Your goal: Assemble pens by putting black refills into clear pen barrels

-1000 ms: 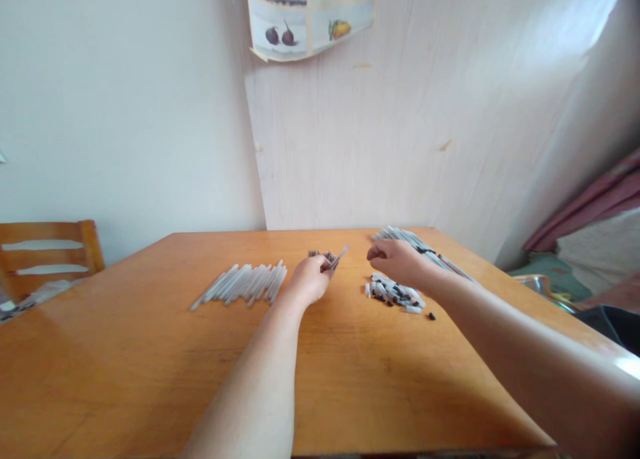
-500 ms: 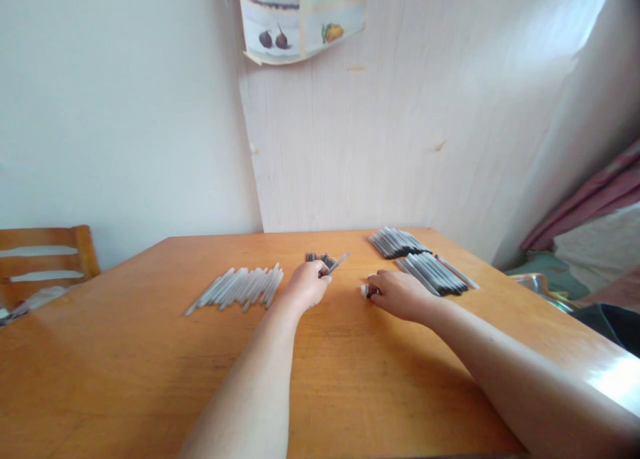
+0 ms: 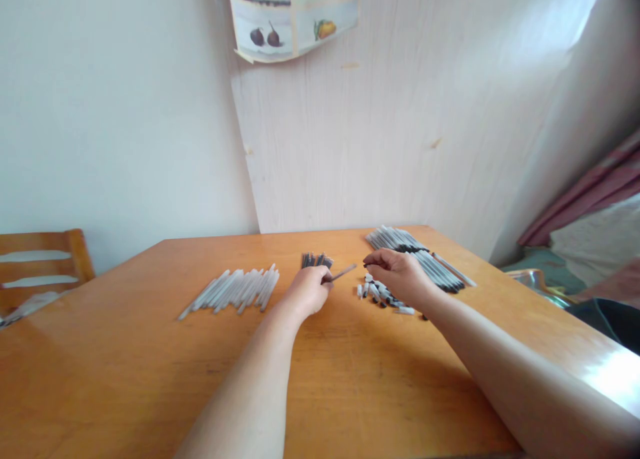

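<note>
My left hand point(image 3: 309, 289) rests on the wooden table point(image 3: 150, 379) and grips a thin grey pen tube point(image 3: 343, 273) whose tip points right. My right hand point(image 3: 397, 273) hovers a little to the right of that tip, fingers pinched together, seemingly on a small cap too small to make out. Just under it lies a heap of small white and black caps point(image 3: 381, 295). Behind the left hand is a small bunch of dark refills point(image 3: 315, 259).
A row of pale empty tubes point(image 3: 233, 289) lies left of my left hand. Stacked finished pens point(image 3: 423, 255) sit at the table's far right. A wooden chair point(image 3: 40, 262) stands at the left, and a fruit poster point(image 3: 293, 15) hangs on the wall.
My right hand lifted from the cap heap and moved up toward the tube's tip, uncovering the caps. The left hand turned the tube slightly more level. The camera shifted a bit.
</note>
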Action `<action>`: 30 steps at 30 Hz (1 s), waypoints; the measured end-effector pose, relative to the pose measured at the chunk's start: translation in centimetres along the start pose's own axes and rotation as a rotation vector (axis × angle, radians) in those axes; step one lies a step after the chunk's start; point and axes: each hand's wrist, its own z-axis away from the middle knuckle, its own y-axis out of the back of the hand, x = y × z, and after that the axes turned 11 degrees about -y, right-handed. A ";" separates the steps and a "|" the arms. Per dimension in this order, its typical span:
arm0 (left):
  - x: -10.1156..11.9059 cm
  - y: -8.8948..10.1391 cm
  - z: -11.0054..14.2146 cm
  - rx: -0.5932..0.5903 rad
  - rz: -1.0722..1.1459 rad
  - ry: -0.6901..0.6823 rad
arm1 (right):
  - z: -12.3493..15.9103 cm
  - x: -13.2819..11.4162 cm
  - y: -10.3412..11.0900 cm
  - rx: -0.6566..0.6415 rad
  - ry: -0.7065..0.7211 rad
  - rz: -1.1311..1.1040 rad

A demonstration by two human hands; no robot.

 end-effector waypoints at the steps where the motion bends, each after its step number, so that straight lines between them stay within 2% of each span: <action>1: 0.0 -0.1 0.0 -0.005 -0.006 -0.006 | 0.0 -0.1 0.0 0.000 -0.001 -0.001; 13: 0.2 -0.3 0.1 -0.081 -0.073 -0.020 | 0.1 0.0 -0.4 -0.001 0.071 0.094; 20: 0.4 -0.2 0.1 -0.137 -0.127 0.015 | 0.1 0.1 -0.5 0.000 0.111 0.146; 30: 0.3 -0.1 0.2 -0.139 -0.144 -0.005 | 0.1 0.4 -0.5 -0.033 0.102 0.174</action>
